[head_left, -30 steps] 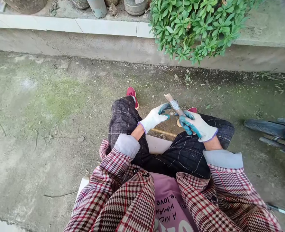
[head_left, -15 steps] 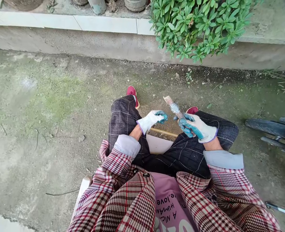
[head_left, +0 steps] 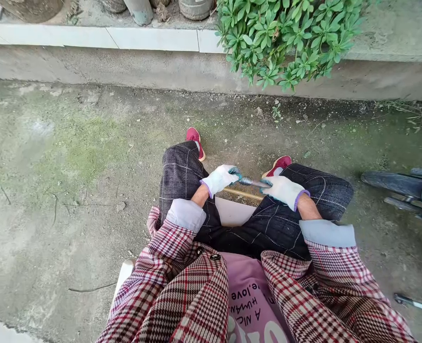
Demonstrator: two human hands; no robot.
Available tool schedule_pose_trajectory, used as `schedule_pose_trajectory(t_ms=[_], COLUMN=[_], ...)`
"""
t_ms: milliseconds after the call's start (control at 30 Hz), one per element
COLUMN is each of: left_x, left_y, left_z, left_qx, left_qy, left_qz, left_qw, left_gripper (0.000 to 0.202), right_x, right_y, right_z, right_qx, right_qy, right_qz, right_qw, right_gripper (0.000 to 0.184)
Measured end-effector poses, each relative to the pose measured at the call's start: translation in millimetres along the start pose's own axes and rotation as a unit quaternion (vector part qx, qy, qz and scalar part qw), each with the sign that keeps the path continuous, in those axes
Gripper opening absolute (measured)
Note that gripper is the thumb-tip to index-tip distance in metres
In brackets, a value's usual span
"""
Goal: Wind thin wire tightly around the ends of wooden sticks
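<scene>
A short wooden stick [head_left: 257,184] lies nearly level between my hands, above my lap. Silvery wire [head_left: 246,180] is coiled round its left part. My left hand [head_left: 222,179], in a white glove with blue-green coated fingers, is closed at the wire-wound end and hides the tip. Gripping the other end is my right hand [head_left: 281,189], gloved alike, its back turned up and most of its fingers out of sight.
A white seat [head_left: 232,212] shows between my legs, with a yellowish bar [head_left: 243,193] ahead of it. Dark wheels [head_left: 393,186] stand on the right. Beyond my feet runs a tile-edged concrete ledge [head_left: 154,39] with pots and a leafy plant [head_left: 286,40].
The stick has swung from pointing up and away to lying nearly level, its wired end now at my left hand. My right hand has turned over, palm down.
</scene>
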State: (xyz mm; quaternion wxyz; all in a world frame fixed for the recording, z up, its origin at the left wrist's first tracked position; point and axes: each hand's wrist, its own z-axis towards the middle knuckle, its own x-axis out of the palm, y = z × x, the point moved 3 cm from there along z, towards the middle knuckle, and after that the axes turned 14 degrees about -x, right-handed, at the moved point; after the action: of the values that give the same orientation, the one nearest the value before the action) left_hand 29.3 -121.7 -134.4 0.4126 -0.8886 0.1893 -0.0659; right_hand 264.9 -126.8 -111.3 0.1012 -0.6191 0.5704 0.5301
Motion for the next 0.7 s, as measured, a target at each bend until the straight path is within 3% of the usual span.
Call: schedule_pose_trajectory(t_ms=[133, 200, 300, 367, 467, 533, 700], left_x=[13.6, 15.4, 12.8, 9.8, 5.8, 3.6, -2.0], left_y=[2, 1, 0, -1, -1, -2, 0], left_z=[5, 5, 4, 3, 6, 9, 10], left_qx=[-0.002, 0.001, 0.011, 0.022, 0.034, 0.037, 0.040], left_qy=[0.021, 0.027, 0.034, 0.027, -0.001, -0.013, -0.002], left_qz=[-0.052, -0.076, -0.095, -0.090, -0.069, -0.056, 0.013], left_qw=[0.998, 0.997, 0.995, 0.995, 0.997, 0.998, 0.999], left_gripper=[0.006, 0.007, 0.013, 0.015, 0.010, 0.005, 0.006], right_x=[-9, -14, -19, -22, -25, -24, -12], right_y=[1, 5, 15, 22, 29, 28, 16], right_z=[4, 2, -3, -8, -14, -18, -24], right_qx=[0.043, 0.045, 0.049, 0.055, 0.051, 0.046, 0.014], right_qy=[-0.056, -0.109, -0.161, -0.147, -0.094, -0.042, 0.064], right_qz=[-0.005, 0.085, 0.318, 0.427, 0.508, 0.500, 0.359], right_qw=[0.998, 0.989, 0.933, 0.891, 0.855, 0.864, 0.931], right_gripper=[0.025, 0.025, 0.033, 0.042, 0.052, 0.047, 0.031])
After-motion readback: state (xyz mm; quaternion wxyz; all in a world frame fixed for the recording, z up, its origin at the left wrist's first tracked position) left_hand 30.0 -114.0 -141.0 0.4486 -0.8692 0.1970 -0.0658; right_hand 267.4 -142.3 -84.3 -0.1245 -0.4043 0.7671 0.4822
